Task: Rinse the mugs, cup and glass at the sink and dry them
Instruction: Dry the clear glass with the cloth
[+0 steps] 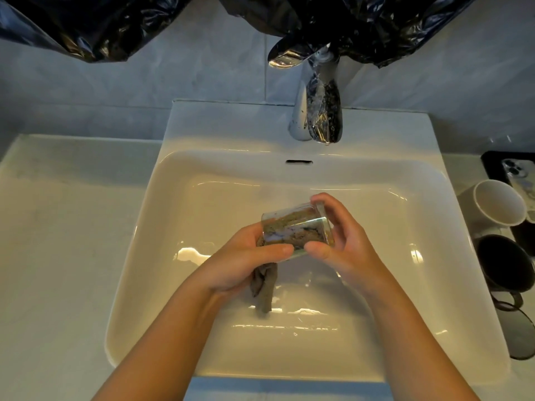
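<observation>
My right hand [343,241] is curled round the base end of the glass [301,224], fingers over the far side, thumb on the near side. The glass is off the counter altogether: it lies tipped on its side in the air above the middle of the sink [289,134], mouth towards my left.

My left hand [246,264] grips the cloth [265,287] at that mouth, thumb pressed along the glass's near edge. The brown-grey cloth is stuffed well inside the glass and fills most of it. Its loose tail hangs down below my left palm towards the basin floor.

The tap [317,117] stands at the back edge of the sink, partly wrapped in black plastic sheeting [86,27] that hangs along the wall.

Over on the right end of the counter, a pale mug [498,206] lies on its side with its mouth facing me, and a dark mug [503,264] sits just in front of it. Behind them, a phone [518,175] rests on a black tray [492,157] by the back right corner. Something dark and round lies near the front right edge, possibly sunglasses; I can't make it out.
</observation>
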